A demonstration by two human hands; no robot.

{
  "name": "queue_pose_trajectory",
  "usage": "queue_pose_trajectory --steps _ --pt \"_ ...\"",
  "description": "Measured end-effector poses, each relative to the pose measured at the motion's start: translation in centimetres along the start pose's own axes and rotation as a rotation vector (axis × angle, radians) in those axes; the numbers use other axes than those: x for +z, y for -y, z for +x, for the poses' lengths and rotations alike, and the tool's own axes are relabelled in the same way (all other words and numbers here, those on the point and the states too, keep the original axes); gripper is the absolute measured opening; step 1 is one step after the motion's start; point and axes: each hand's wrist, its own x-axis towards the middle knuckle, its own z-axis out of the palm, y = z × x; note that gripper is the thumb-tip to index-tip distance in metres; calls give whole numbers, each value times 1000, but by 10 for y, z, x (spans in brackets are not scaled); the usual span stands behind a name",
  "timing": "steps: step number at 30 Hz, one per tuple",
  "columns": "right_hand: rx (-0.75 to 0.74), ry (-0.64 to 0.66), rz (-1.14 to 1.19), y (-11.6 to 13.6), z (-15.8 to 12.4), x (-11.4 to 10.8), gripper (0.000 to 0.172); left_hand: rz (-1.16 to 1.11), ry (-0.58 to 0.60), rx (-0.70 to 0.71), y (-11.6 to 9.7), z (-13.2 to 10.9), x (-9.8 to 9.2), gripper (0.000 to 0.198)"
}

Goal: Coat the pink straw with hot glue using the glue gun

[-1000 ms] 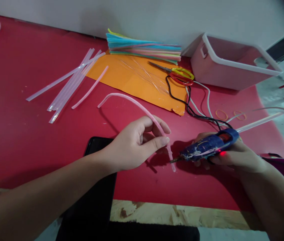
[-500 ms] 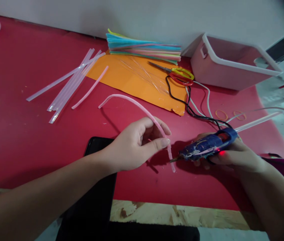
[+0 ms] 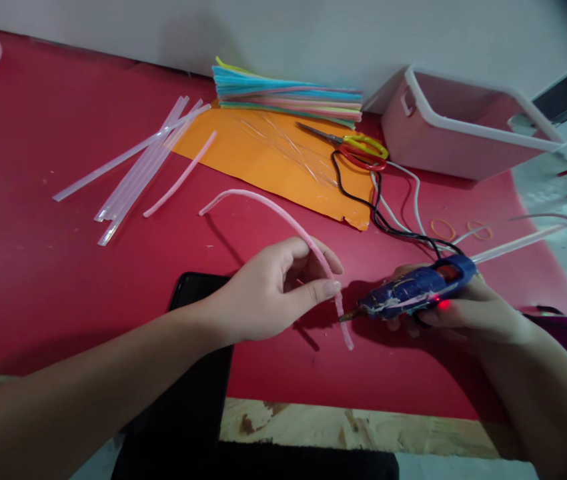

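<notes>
My left hand [image 3: 273, 293] is closed in a pinch, thumb against fingers, on a pink stem [image 3: 274, 206]; its near end hangs below my thumb, and the rest arches far and left over the desk [image 3: 283, 370]. My right hand [image 3: 481, 312] is wrapped round a blue glue gun [image 3: 408, 290], a clear stick [image 3: 518, 245] jutting from its rear. Nozzle [image 3: 351, 314] points left and meets the stem's near end in view; contact or slight gap, cannot tell. Step in hand, as I judge it: glue work at that near end. Next move would seem to call for a steady pinch, nozzle tip aligned with the stem, thumb clear of the probably hot metal. Farther out, left: a short pink stem [image 3: 181, 175] beside a pile of translucent sticks [image 3: 141, 172]. Far middle: orange sheet [image 3: 263, 157] with scissors [image 3: 351, 142] on it, a bundle of coloured stems [image 3: 288, 97] at its far edge. Far right: pink tub [image 3: 433, 143].
</notes>
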Motion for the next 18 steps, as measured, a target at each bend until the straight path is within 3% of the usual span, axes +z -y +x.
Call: queue_pose_trajectory --steps 4,11,18 --pt "-11 -6 50 -4 -2 -1 22 -16 0 3 1 0 1 11" --pt "8 38 155 -1 -6 -1 34 -94 -115 -3 3 3 -3 12" --pt "41 55 70 -5 -19 -24 34 -119 -133 3 2 1 -3 12"
